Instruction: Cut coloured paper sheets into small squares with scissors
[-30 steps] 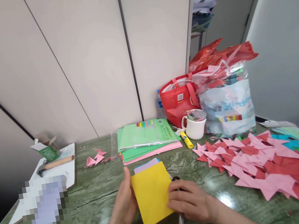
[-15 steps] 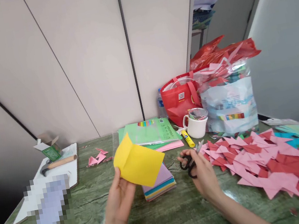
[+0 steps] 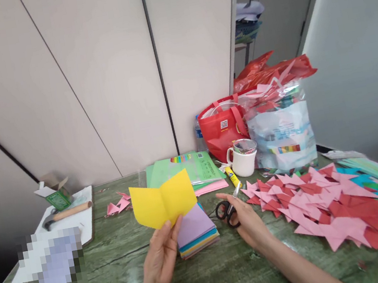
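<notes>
My left hand (image 3: 163, 251) pinches the bottom edge of a yellow sheet of paper (image 3: 178, 194), which has a crease down its middle and stands partly unfolded. Behind and to the right of that hand lies a stack of coloured paper (image 3: 195, 228), lilac on top. My right hand (image 3: 248, 219) holds a pair of scissors (image 3: 228, 211) with black handles, the blades pointing up and away from me. To its right spreads a pile of folded pink and red paper pieces (image 3: 326, 205).
A yellow glue stick (image 3: 232, 176) and a white mug (image 3: 243, 163) stand beyond my right hand. Behind are a red bag (image 3: 222, 131), a clear bag (image 3: 282, 130) and green paper packs (image 3: 182, 169). At left a hammer (image 3: 68, 212) lies on a white board (image 3: 86, 223) beside a small green box (image 3: 58, 198).
The yellow sheet has turned in my left hand and its crease now faces me, with both halves spread. The scissors remain in my right hand. The view has shifted slightly.
</notes>
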